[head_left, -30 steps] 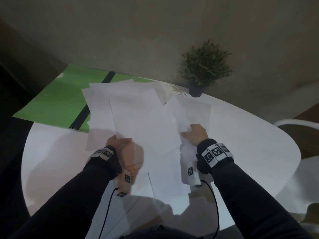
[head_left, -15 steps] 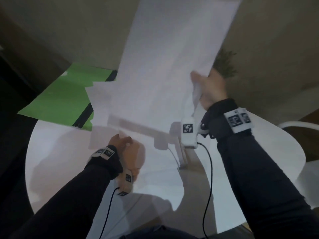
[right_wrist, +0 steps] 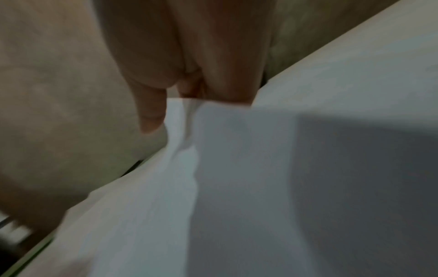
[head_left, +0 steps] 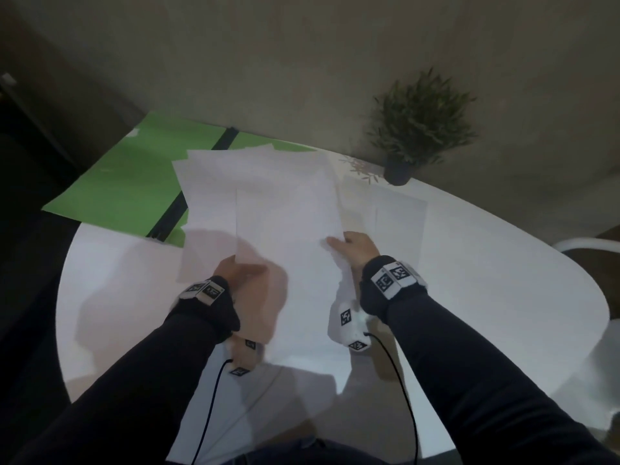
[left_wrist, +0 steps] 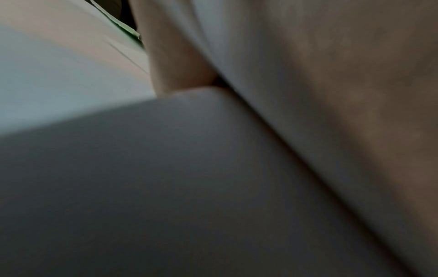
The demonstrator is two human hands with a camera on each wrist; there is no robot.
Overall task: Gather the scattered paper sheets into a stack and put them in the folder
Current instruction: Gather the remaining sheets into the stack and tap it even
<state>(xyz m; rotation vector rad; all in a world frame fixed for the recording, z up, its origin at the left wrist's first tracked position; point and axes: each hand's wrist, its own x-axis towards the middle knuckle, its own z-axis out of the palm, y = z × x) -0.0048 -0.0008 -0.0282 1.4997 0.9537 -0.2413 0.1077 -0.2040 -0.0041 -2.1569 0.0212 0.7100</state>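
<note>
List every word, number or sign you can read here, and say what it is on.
No readable words or numbers anywhere.
Wrist bands: black-and-white square marker patterns, not text.
Wrist cameras: the same kind of markers.
Paper sheets: look blank.
Green folder: no label visible.

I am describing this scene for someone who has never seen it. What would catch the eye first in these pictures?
First, the white paper sheets held up in the middle by both hands, the left hand at their left edge and the right hand pinching the right edge. Behind them the bright green folder lies open at the far left of the white table. A small potted plant stands at the far edge.
</note>
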